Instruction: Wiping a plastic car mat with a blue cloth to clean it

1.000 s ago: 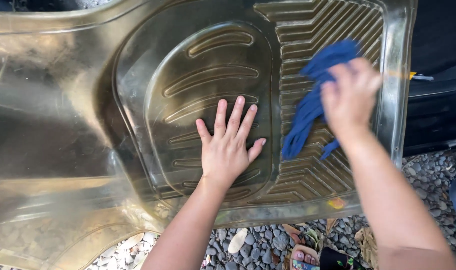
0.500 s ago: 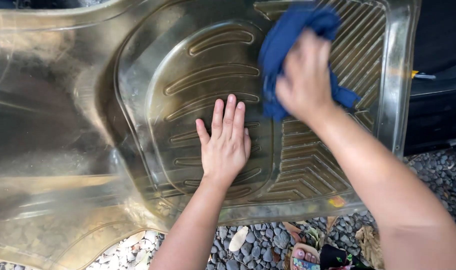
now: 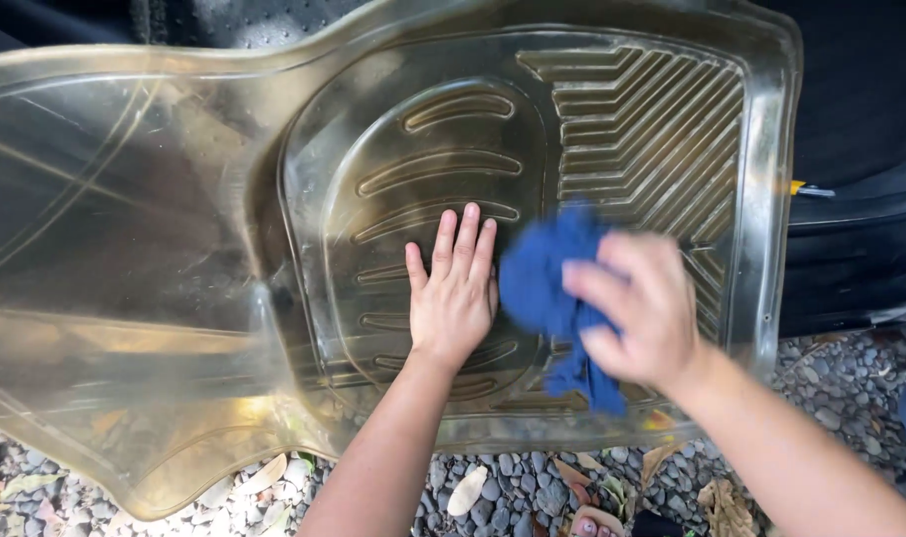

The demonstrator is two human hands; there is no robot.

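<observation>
A large clear plastic car floor mat (image 3: 224, 229) with raised ribs fills most of the view. My left hand (image 3: 451, 293) lies flat on its ribbed heel pad, palm down with the fingers together. Just to its right, my right hand (image 3: 640, 313) grips a crumpled blue cloth (image 3: 544, 283) and presses it onto the mat's surface. The cloth almost touches my left hand. The right hand is blurred by motion.
The mat rests against a dark car body (image 3: 861, 129) at the top and right. Below it lies grey gravel (image 3: 513, 492) with dry leaves. A toe in a sandal (image 3: 597, 522) shows at the bottom edge.
My right hand has swept the blue cloth from the mat's upper right ribs down and left, next to my left hand. The left hand has stayed flat in place.
</observation>
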